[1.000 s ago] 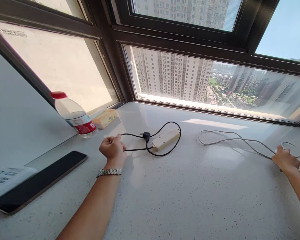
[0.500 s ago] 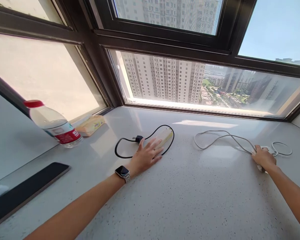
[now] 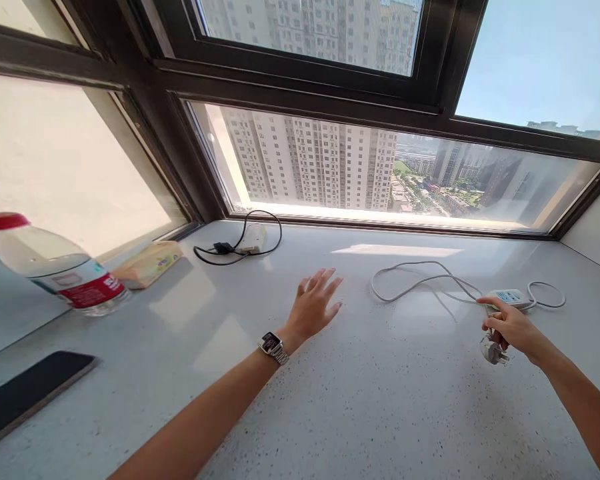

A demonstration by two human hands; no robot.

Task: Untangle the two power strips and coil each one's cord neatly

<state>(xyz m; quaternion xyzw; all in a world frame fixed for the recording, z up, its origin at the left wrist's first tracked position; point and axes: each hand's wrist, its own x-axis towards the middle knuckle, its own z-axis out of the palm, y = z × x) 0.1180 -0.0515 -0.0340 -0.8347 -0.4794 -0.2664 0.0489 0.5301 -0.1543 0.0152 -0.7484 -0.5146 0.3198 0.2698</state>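
Observation:
My left hand (image 3: 314, 305), with a watch (image 3: 273, 345) on its wrist, is over the middle of the white speckled counter, fingers spread and nothing in them. At the right, my right hand (image 3: 510, 325) is closed on the cord just above a three-pin plug (image 3: 493, 349), which hangs below the fingers. Its grey-white cable (image 3: 414, 263) loops leftward on the counter. Just behind that hand sits a small white adapter-like box (image 3: 508, 297) with a blue-marked face. Farther back on the left, a pale block (image 3: 253, 239) lies with a black cord and plug (image 3: 224, 248) looped around it.
A red-capped water bottle (image 3: 75, 270) stands at the left beside a tissue pack (image 3: 150, 264). Nearer lies a dark flat tablet-like device (image 3: 35, 393). The window frame (image 3: 380, 227) borders the counter's back edge.
The pale block and black cord have moved back toward the window, and my left hand has come away from them. My right hand has lifted the plug, now visible below its fingers.

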